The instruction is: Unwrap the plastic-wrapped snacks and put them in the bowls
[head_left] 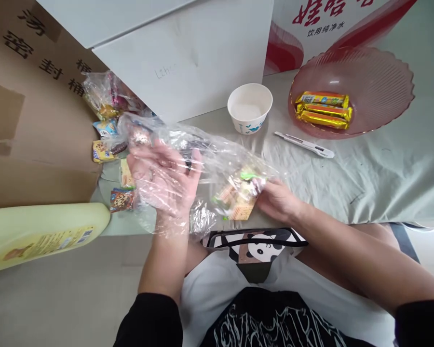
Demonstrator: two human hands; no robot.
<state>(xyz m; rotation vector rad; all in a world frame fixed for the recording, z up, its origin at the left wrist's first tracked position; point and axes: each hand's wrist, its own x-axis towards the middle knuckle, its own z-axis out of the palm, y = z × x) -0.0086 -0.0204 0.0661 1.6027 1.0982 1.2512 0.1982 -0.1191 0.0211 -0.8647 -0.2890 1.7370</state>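
A clear plastic bag (217, 149) stretches between my two hands above the cloth. My left hand (166, 178) has its fingers spread, palm up, with the thin film draped over it; it looks to be inside the bag. At the bag's other end my right hand (278, 200) is closed on the film, right beside some small snack packets (240, 207) with cream and green wrapping. Those packets are blurred, and the tips of my right fingers are partly hidden. Further crumpled film (202, 217) hangs under my left wrist.
A white paper cup (249, 108), a utility knife (304, 144) and a pink bowl (379, 96) with yellow-wrapped bars (325, 111) stand beyond my hands. Snack packets (103, 152) lie at left by a cardboard box (58, 130). A yellow bottle (47, 231) and white box (202, 62) border the space.
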